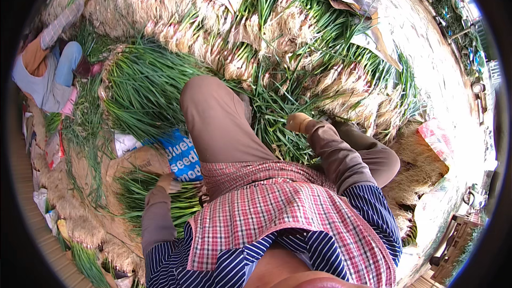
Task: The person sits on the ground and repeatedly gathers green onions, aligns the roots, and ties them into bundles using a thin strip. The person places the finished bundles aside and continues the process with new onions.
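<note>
My left hand (170,184) rests on a spread of green onions (138,194) beside my thigh. Its fingertips are too small and blurred to show whether they grip the leaves. Reaching forward between my knees, my right hand (298,122) is over loose green leaves (276,128); the fingers look curled, but their undersides are hidden. A large tied bundle of green onions (148,84) lies beyond my left knee. Under its near edge is a blue printed bag (182,156).
Rows of onions with pale roots (236,56) line the far side. Another person (44,72) sits at the left, an arm stretched to the heap. Sheets of paper (376,42) lie over bundles at right. More roots (416,160) are piled beside my right knee.
</note>
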Motion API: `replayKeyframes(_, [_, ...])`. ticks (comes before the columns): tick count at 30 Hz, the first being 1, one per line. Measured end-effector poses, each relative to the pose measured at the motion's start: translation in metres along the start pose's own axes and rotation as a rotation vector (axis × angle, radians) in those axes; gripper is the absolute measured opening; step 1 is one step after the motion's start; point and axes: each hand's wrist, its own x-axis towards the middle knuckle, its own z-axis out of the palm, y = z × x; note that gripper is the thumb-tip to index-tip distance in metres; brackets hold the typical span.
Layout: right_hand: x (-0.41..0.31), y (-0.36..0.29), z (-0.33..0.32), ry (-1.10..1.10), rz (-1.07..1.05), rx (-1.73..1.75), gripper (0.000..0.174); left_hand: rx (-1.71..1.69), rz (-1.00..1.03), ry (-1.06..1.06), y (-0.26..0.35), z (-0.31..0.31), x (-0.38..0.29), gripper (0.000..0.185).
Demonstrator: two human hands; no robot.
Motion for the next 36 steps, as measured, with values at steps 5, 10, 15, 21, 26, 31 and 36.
replayKeyframes(5, [0.016, -0.001, -0.074, 0.449, -0.129, 0.433, 0.030, -0.002, 0.651, 0.113, 0.243, 0.042, -0.069, 0.050])
replayKeyframes(10, [0.029, 0.002, -0.142, 0.582, -0.112, 0.793, 0.024, 0.212, 0.982, -0.157, 0.412, 0.203, -0.102, 0.029])
replayKeyframes(15, [0.036, 0.014, -0.166, 0.609, -0.192, 0.733, 0.023, 0.401, 0.748, -0.146, 0.471, 0.336, -0.047, 0.041])
replayKeyframes(21, [0.022, 0.076, -0.211, 0.717, -0.058, 0.896, 0.024, 0.061, 0.504, -0.390, 0.494, 0.361, -0.026, 0.028])
replayKeyframes(26, [0.031, 0.128, -0.256, 1.001, -0.070, 0.748, 0.021, 0.465, 0.870, -0.016, 0.524, 0.312, -0.135, 0.047])
replayKeyframes(31, [0.049, 0.143, -0.338, 1.316, 0.052, 0.211, 0.034, 0.053, 1.213, -0.279, 0.564, 0.322, -0.186, 0.030])
replayKeyframes(36, [0.100, 0.147, -0.394, 1.130, 0.419, -0.287, 0.062, 0.376, 1.089, -0.392, 0.558, 0.420, -0.195, 0.047])
